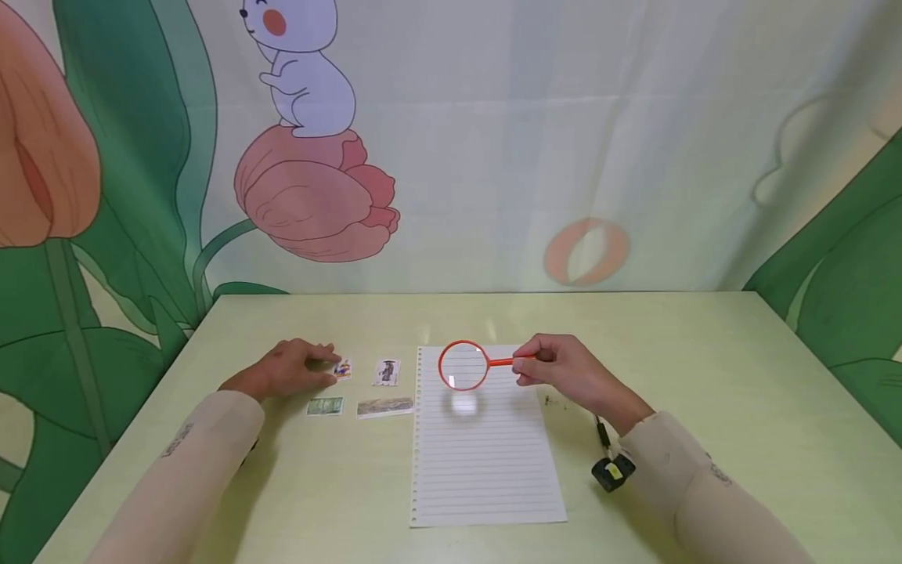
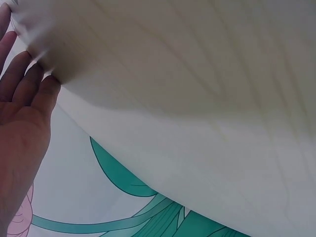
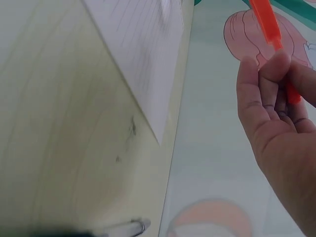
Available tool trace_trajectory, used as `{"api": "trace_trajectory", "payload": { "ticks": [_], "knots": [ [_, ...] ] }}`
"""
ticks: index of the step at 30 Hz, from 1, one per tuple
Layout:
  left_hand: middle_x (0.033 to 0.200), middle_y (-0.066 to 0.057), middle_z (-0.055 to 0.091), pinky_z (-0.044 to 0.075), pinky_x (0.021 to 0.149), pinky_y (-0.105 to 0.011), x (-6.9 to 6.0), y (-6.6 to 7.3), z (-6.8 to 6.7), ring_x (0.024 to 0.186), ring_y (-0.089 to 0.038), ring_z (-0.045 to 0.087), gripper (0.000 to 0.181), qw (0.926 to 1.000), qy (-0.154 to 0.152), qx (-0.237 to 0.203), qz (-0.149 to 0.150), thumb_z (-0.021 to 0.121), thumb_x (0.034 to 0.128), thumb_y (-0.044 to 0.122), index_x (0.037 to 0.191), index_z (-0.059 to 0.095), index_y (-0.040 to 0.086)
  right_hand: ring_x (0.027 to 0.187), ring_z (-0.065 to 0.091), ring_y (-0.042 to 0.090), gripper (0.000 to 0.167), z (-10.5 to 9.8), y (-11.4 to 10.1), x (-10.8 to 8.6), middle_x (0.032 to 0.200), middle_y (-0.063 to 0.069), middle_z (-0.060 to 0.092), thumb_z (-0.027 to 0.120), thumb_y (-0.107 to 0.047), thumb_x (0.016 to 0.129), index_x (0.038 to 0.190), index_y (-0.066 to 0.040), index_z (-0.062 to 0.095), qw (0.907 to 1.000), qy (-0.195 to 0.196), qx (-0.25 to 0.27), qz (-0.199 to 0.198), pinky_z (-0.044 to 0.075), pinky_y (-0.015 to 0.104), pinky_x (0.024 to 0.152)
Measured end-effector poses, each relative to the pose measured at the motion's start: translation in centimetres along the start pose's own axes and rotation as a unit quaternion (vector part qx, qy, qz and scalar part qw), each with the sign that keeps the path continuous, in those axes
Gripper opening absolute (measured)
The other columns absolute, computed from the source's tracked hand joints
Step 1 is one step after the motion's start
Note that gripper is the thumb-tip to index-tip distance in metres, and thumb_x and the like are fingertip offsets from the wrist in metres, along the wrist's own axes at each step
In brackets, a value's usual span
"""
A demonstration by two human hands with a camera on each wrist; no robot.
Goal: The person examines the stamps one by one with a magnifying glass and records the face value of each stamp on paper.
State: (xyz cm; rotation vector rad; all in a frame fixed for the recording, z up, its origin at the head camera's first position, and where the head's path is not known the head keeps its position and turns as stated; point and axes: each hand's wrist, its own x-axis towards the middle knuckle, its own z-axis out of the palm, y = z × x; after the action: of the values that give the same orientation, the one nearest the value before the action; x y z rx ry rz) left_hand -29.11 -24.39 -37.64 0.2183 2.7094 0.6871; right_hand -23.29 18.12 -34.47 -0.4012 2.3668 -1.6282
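Note:
My right hand [image 1: 564,368] grips the red handle [image 3: 266,22] of a magnifying glass [image 1: 463,389], which is held above the upper part of a lined sheet of paper [image 1: 486,470]. The handle end shows between thumb and fingers in the right wrist view. At the left, my left hand [image 1: 289,368] touches the edge of a small colourful stamp [image 1: 343,370], its fingers loosely extended. Beside that stamp lies one with a dark figure [image 1: 387,372]. Nearer me are a green stamp [image 1: 325,406] and a long brownish stamp [image 1: 384,406], close to the paper's punched edge.
The pale wood-patterned table [image 1: 338,493] ends at a printed curtain [image 1: 479,157] behind it. A small black device [image 1: 613,472] hangs below my right wrist. Dark marks [image 3: 132,128] show on the table beside the paper's right edge.

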Motion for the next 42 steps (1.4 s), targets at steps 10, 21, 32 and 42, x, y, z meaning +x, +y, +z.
{"api": "trace_trajectory", "payload": {
  "ticks": [10,21,32,42],
  "knots": [
    [0.155,-0.018,0.036,0.026,0.115,-0.058,-0.1,0.3,-0.2,0.145,-0.042,0.028,0.047,1.0000,0.000,-0.001,0.007,0.073,0.0930,0.023,0.137,0.062,0.010,0.091,0.071,0.033,0.021,-2.3,1.0,-1.8,0.099,0.020,0.066,0.067,-0.011,0.097,0.107,0.007,0.064,0.9996,0.022,0.006,0.015,0.056,0.029,0.087],
    [0.155,-0.018,0.036,0.027,0.114,-0.058,0.1,-0.1,0.0,0.145,-0.042,0.028,0.048,1.0000,0.004,-0.006,0.002,0.073,0.0927,0.023,0.137,0.062,0.010,0.089,0.071,0.029,0.025,-4.3,2.3,-3.6,0.100,0.024,0.065,0.067,-0.012,0.096,0.108,0.010,0.062,0.9989,0.044,0.010,0.014,0.057,0.027,0.085],
    [0.154,-0.019,0.038,0.026,0.114,-0.059,0.0,0.1,0.2,0.144,-0.043,0.029,0.046,0.9998,0.007,-0.010,0.017,0.074,0.0923,0.023,0.135,0.063,0.010,0.089,0.072,0.025,0.034,-6.0,3.8,-5.6,0.100,0.019,0.067,0.066,-0.016,0.098,0.113,0.014,0.059,0.9979,0.058,0.018,0.020,0.056,0.027,0.086],
    [0.153,-0.018,0.039,0.026,0.115,-0.058,0.1,-0.3,0.1,0.144,-0.042,0.030,0.046,0.9996,0.012,-0.017,0.019,0.075,0.0915,0.023,0.134,0.064,0.010,0.086,0.072,0.020,0.034,-7.3,4.7,-6.8,0.098,0.017,0.068,0.066,-0.016,0.098,0.112,0.014,0.058,0.9954,0.093,0.004,0.024,0.056,0.024,0.083]
  ]
}}
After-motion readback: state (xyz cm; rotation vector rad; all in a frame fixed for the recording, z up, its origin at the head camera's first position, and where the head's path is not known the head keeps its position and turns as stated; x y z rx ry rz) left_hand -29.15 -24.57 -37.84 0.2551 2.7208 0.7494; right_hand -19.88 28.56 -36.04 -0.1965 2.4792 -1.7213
